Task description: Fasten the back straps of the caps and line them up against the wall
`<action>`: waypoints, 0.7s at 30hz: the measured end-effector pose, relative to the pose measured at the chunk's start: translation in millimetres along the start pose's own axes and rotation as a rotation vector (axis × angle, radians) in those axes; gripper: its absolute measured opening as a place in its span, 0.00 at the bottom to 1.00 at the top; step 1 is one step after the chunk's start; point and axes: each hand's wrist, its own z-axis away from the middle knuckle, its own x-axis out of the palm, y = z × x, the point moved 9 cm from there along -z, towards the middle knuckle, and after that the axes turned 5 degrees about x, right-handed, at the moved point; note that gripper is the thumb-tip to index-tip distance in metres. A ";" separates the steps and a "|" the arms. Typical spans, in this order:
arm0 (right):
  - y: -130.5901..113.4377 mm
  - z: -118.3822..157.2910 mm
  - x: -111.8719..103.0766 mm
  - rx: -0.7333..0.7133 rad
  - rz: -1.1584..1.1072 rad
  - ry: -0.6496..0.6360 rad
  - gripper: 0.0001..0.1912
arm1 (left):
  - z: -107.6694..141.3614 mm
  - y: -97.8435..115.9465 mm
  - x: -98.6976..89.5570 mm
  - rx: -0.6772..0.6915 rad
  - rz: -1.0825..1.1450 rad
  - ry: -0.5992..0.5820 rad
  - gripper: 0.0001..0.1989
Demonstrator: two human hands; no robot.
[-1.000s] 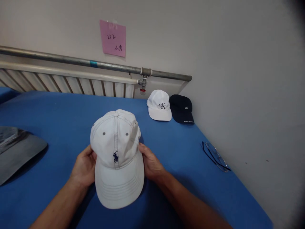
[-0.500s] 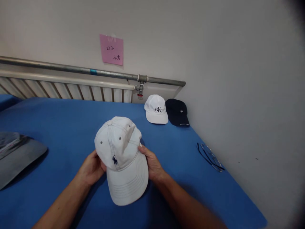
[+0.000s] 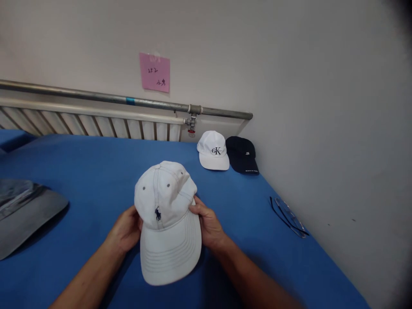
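Note:
Between my two hands is a white baseball cap (image 3: pixel 170 219) with a small dark horse-rider emblem, its brim pointing down toward me. My left hand (image 3: pixel 127 227) is closed on the cap's left edge, the fingertips hidden behind it. At the right edge, where crown and brim meet, my right hand (image 3: pixel 209 221) grips with the thumb on top. Farther back on the blue surface (image 3: pixel 96 167) sit a white cap with dark letters (image 3: pixel 213 150) and a black cap (image 3: pixel 242 154), side by side.
A grey cap (image 3: pixel 32 214) lies at the left edge, partly out of view. Eyeglasses (image 3: pixel 289 218) rest near the right wall. Behind the surface run a radiator (image 3: pixel 119 128) and a metal pipe (image 3: pixel 161 104) with a red-handled valve (image 3: pixel 192 132). A pink note (image 3: pixel 155 73) hangs on the wall.
The white cap has turned slightly in my hands, its brim swinging a little left. The whole scene has shifted slightly right and down in view.

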 end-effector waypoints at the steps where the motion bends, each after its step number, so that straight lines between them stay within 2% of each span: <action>1: -1.5 -2.5 -3.9 -0.011 0.002 0.017 0.21 | 0.8 2.5 -1.4 0.024 -0.017 0.024 0.12; 3: -3.1 -7.4 -11.0 -0.029 0.000 0.040 0.20 | 2.9 8.0 -4.4 0.072 -0.045 0.072 0.11; 6: -2.8 -13.6 -19.8 -0.041 -0.017 0.057 0.17 | 4.4 13.5 -4.9 0.101 -0.032 0.068 0.11; 15: 0.2 -24.7 -32.6 -0.019 -0.031 0.116 0.12 | 12.4 26.8 1.1 0.164 0.013 0.061 0.21; 21: 3.4 -29.7 -36.6 0.003 0.004 0.132 0.11 | 16.7 30.9 0.2 0.200 0.040 0.093 0.14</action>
